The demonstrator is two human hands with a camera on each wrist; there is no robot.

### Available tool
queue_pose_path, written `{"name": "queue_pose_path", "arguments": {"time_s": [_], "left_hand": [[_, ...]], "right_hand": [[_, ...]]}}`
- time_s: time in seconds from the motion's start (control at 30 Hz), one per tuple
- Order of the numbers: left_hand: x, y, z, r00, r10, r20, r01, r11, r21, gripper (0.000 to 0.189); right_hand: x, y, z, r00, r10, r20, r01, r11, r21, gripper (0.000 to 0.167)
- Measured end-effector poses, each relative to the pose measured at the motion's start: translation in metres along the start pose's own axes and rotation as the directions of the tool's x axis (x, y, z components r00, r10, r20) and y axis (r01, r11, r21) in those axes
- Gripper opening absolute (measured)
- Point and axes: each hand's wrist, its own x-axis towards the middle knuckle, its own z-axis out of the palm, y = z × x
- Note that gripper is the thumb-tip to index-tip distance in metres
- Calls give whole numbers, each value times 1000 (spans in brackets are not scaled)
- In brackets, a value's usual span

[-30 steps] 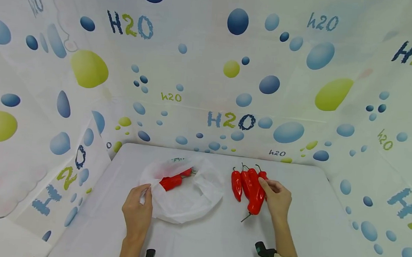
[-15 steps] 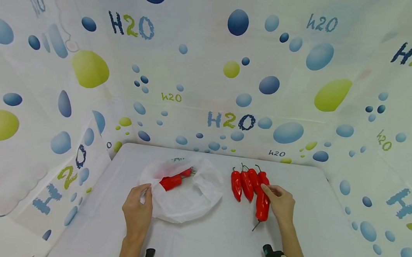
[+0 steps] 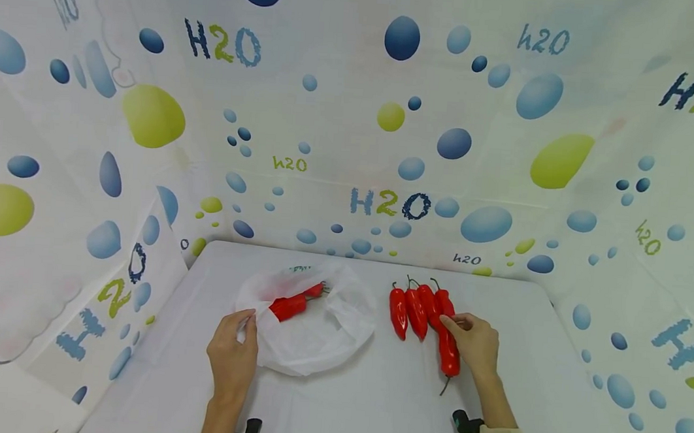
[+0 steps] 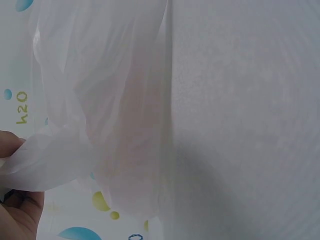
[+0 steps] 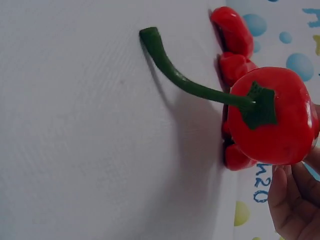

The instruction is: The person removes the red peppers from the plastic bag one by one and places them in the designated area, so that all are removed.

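Observation:
At the table's left side, my left hand point(image 3: 233, 349) pinches the edge of a thin white plastic bag point(image 3: 322, 349). Its mouth gapes, and red peppers point(image 3: 288, 307) with green stems lie inside. In the left wrist view the bag's film point(image 4: 47, 160) passes between thumb and fingers. On the right, my right hand point(image 3: 474, 344) grips a long red chili pepper point(image 3: 448, 356), its stem end toward me. Up close, the right wrist view has that pepper's round base point(image 5: 287, 135) and curved green stem point(image 5: 185, 85). Beyond it lie several more red chili peppers point(image 3: 416, 312), side by side, stems pointing away.
A white cloth covers the table point(image 3: 342, 412). Behind and at both sides hangs a white curtain point(image 3: 341, 111) printed with blue and green drops. A black wrist-worn device point(image 3: 467, 423) sits by the right wrist, another point(image 3: 248, 432) by the left.
My right hand has moved right and slightly toward me, swinging the held pepper's stem end to the right, so it now lies close to the row's right end. The left hand and bag stay put.

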Motion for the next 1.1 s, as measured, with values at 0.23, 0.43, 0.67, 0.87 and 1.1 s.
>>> {"name": "queue_pose_path", "arguments": {"time_s": [0.23,0.43,0.67,0.87,1.1], "left_hand": [[-1,0,1,1000,2,-7,-2,1000,4,19],[0,0,0,1000,9,-13,-9,1000,6,19],[0,2,-1,1000,4,-13,-4,1000,19,19],[0,0,-1,1000,15,-19,-15,1000,8,20],[0,-2,-1,1000,11,-12,-10,1000,9,19]], "right_hand": [[4,10,3,999,38,23,-37,998,-51,49],[3,14,2,998,64,28,-64,998,-14,44],[5,18,4,997,75,28,-76,997,0,40],[3,19,3,995,90,48,-90,996,9,37],[1,17,-2,995,79,53,-79,997,-5,39]]}}
